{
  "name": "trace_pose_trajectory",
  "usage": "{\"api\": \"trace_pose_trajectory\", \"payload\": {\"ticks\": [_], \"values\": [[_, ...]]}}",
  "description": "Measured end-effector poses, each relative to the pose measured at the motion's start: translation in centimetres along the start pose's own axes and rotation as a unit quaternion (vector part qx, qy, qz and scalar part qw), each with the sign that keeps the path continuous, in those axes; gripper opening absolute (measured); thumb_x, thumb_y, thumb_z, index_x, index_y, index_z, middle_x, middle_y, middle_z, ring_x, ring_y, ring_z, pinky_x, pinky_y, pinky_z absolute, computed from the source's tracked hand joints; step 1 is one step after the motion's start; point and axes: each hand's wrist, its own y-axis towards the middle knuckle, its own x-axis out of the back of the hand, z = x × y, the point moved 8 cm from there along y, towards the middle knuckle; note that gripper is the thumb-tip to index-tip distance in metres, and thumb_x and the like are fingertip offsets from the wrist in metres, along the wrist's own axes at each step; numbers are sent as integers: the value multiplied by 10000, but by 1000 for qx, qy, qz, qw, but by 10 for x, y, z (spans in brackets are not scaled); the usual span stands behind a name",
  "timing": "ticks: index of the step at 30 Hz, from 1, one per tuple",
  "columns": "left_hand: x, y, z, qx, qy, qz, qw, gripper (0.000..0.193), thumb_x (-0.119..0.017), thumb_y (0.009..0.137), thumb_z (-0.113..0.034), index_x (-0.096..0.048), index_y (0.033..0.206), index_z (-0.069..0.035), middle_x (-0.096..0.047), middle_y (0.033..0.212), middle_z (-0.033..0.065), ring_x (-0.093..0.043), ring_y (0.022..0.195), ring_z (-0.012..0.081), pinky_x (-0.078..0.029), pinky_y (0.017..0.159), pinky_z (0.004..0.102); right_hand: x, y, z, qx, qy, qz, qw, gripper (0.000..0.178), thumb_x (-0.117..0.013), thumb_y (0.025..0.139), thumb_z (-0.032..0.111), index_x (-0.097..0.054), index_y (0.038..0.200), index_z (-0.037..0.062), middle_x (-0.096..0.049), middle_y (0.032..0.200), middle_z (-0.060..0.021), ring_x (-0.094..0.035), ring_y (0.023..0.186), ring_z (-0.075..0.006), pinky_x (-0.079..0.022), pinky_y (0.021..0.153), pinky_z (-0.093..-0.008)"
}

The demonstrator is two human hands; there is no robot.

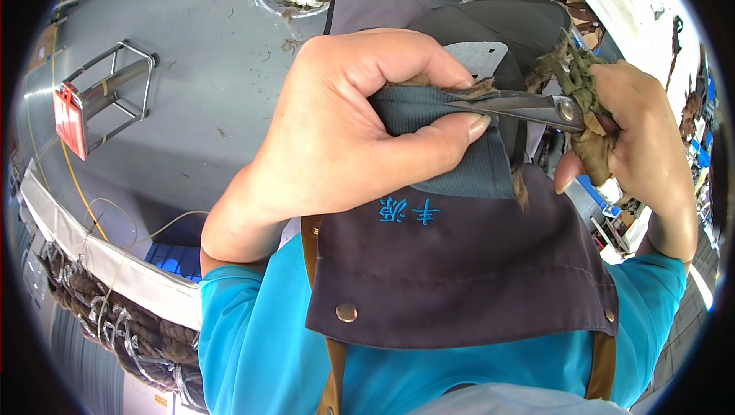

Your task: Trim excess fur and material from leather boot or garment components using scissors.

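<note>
Ribbed blue-grey fabric with furry brown edges (478, 164) was held before my dark purple-brown cloth apron (467, 269). Smooth grey floor (207, 55) spread wide leftward. My partly curled left hand (344, 124) gripped the fabric, thumb and forefinger slightly apart; my right hand (639, 124) curled around cloth-wrapped silver metal scissors (536, 113), blades along the upper edge.

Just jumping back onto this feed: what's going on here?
A person in a dark apron pinches a ribbed grey-blue piece with a fuzzy brown edge in the left hand. The right hand holds scissors with cloth-wrapped handles, the blades lying along the piece by the left thumb and finger. Whether they are cutting is unclear.
</note>
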Motion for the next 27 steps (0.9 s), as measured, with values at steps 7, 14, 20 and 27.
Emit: {"api": "trace_pose_trajectory", "payload": {"ticks": [7, 14, 20, 27], "values": [[-5, -2, 0, -18, -5, 13, 1000, 202, -663, 640, 80, -588, 823, 39, -569, 731, 40, -512, 670, 69, -399, 601, 198, 2, 6, 13, 36, -68, -1, 997, 571, -793, 367, 155, -563, 859, -22, -549, 701, -130, -493, 659, -334, -379, 548, -374], [-3, 1, 2, -6, 17, 18, 1000, 205, -654, 638, 87, -588, 828, 43, -569, 723, 36, -510, 666, 64, -397, 596, 193, 2, 9, 10, 44, -51, -9, 998, 506, -771, 376, 114, -562, 814, -26, -542, 678, -130, -494, 648, -324, -372, 524, -352], [-6, 3, 1, 17, 36, 30, 999, 170, -664, 671, 43, -597, 827, 33, -579, 707, 21, -519, 656, 55, -406, 593, 193, 2, 7, -2, 12, -46, -7, 999, 404, -750, 468, 171, -522, 740, -21, -484, 599, -112, -470, 590, -284, -350, 495, -329], [-1, 11, -4, 50, -66, 6, 997, 254, -678, 702, 15, -562, 927, 19, -630, 816, 67, -584, 766, 95, -460, 695, 216, -9, 16, -6, -5, 412, -35, 910, 610, -713, 621, 573, -561, 815, 16, -470, 662, 15, -408, 607, -72, -331, 546, -234]]}}
